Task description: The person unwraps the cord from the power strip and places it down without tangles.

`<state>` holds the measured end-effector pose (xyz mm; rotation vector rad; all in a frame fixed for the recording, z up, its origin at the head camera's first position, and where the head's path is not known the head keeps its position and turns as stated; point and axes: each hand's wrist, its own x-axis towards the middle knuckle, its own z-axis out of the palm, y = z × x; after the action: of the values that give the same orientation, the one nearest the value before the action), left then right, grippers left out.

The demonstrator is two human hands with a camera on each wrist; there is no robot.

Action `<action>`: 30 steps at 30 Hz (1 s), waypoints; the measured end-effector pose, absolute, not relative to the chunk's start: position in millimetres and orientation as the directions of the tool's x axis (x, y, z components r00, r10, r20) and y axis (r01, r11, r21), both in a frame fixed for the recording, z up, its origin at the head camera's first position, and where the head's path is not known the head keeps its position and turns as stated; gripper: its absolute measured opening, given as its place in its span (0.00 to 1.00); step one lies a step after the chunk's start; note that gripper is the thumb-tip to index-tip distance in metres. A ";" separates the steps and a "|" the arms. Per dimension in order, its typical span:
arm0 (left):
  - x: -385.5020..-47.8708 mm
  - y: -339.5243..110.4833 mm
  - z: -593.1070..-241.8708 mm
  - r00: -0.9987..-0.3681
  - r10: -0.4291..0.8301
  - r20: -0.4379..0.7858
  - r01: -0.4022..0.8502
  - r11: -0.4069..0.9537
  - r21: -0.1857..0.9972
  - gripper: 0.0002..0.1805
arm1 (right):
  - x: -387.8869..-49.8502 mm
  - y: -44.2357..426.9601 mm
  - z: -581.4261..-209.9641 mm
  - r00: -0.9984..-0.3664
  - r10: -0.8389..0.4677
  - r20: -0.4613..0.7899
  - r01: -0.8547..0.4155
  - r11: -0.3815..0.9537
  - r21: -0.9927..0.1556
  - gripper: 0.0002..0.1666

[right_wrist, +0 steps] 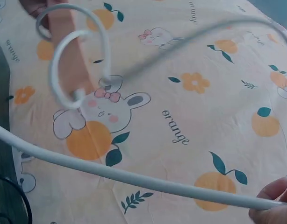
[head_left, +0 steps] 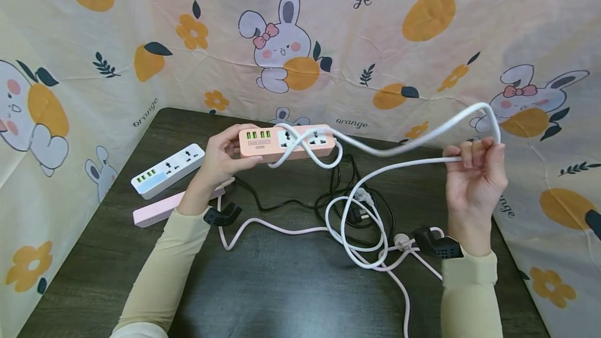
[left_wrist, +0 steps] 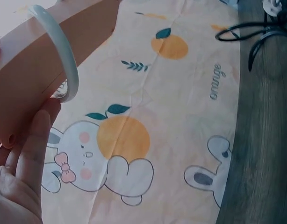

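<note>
In the head view my left hand [head_left: 219, 154] grips the left end of a peach power strip [head_left: 255, 142], held up above the table. The strip's face, with green USB ports and white sockets, is turned to the camera. Its white cord [head_left: 399, 149] loops round the right half of the strip, then stretches off to the right. Up at the right, my right hand [head_left: 475, 179] holds that cord with curled fingers, and a bend of it rises above the hand. From there the cord drops into loose coils [head_left: 345, 239] over the table. The right wrist view shows fingertips [right_wrist: 269, 193] pinching the cord.
A white power strip [head_left: 168, 171] and a pink power strip [head_left: 157, 209] lie at the left on the dark table [head_left: 281, 286]. Black cable [head_left: 286, 203], a white plug [head_left: 363, 197] and pinkish cords [head_left: 293, 232] tangle near the middle. A printed cloth [head_left: 188, 82] hangs behind.
</note>
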<state>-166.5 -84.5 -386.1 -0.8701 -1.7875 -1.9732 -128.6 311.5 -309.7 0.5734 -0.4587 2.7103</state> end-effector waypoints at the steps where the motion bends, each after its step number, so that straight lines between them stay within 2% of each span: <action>1: -167.3 -84.6 -387.4 -0.760 0.150 0.632 0.616 -0.144 0.775 0.28 | -128.1 313.4 -309.1 -0.868 0.249 0.430 -0.361 -0.910 -0.202 0.15; 3: -168.8 -84.5 -390.1 -0.780 0.144 0.609 0.595 -0.132 0.793 0.28 | -127.3 316.2 -309.4 -0.857 0.185 0.482 -0.301 -0.938 -0.174 0.14; 4: -169.5 -84.4 -391.4 -0.793 0.134 0.594 0.581 -0.123 0.804 0.28 | -127.4 316.8 -310.5 -0.827 0.128 0.547 -0.268 -0.946 -0.185 0.13; 6: -170.5 -84.2 -393.4 -0.820 0.100 0.563 0.553 -0.110 0.826 0.28 | -128.9 315.5 -314.3 -0.709 -0.042 0.704 -0.202 -0.944 -0.261 0.11; 8: -170.5 -84.2 -394.0 -0.841 0.060 0.538 0.530 -0.107 0.841 0.28 | -131.1 312.8 -318.9 -0.538 -0.247 0.806 -0.211 -0.887 -0.412 0.11; 10: -170.0 -84.3 -393.3 -0.853 0.024 0.522 0.516 -0.114 0.849 0.27 | -132.5 311.0 -324.3 -0.394 -0.437 0.808 -0.306 -0.767 -0.564 0.11; 11: -169.6 -84.2 -392.4 -0.856 0.013 0.516 0.511 -0.122 0.851 0.26 | -132.4 310.5 -326.3 -0.371 -0.520 0.769 -0.372 -0.676 -0.636 0.11; 12: -169.1 -83.9 -391.3 -0.859 0.004 0.511 0.506 -0.131 0.852 0.26 | -131.5 310.7 -328.1 -0.380 -0.592 0.711 -0.442 -0.559 -0.702 0.11; 13: -168.5 -83.8 -390.0 -0.862 -0.002 0.508 0.503 -0.146 0.852 0.26 | -130.5 311.1 -330.1 -0.420 -0.646 0.637 -0.515 -0.409 -0.754 0.12; 15: -167.3 -83.4 -387.6 -0.864 -0.009 0.503 0.497 -0.173 0.850 0.25 | -128.8 311.9 -333.9 -0.546 -0.688 0.478 -0.616 -0.058 -0.786 0.13; 17: -166.3 -83.9 -385.1 -0.866 -0.012 0.500 0.492 -0.205 0.846 0.24 | -129.2 311.1 -338.1 -0.685 -0.640 0.349 -0.632 0.283 -0.722 0.11; 19: -165.6 -85.6 -383.6 -0.866 -0.013 0.500 0.488 -0.239 0.839 0.24 | -131.4 310.4 -343.2 -0.802 -0.525 0.284 -0.574 0.548 -0.608 0.06; 22: -165.4 -91.4 -383.2 -0.865 -0.016 0.501 0.484 -0.288 0.826 0.25 | -136.8 312.3 -350.6 -0.901 -0.304 0.310 -0.426 0.757 -0.495 0.03; 25: -165.5 -101.2 -383.8 -0.862 -0.012 0.507 0.484 -0.319 0.815 0.26 | -143.3 319.3 -356.5 -0.909 -0.022 0.417 -0.243 0.840 -0.485 0.06; 27: -165.4 -108.9 -384.5 -0.862 0.005 0.506 0.476 -0.334 0.814 0.26 | -146.5 326.6 -359.2 -0.866 0.180 0.466 -0.123 0.826 -0.549 0.08; 30: -164.7 -119.7 -386.4 -0.868 0.044 0.494 0.454 -0.331 0.827 0.27 | -149.0 341.3 -361.4 -0.772 0.449 0.451 -0.005 0.705 -0.709 0.09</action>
<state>-164.7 -119.7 -386.4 -0.6422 -1.6366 -2.2806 -149.0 341.3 -361.4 -0.3370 -2.2914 0.9556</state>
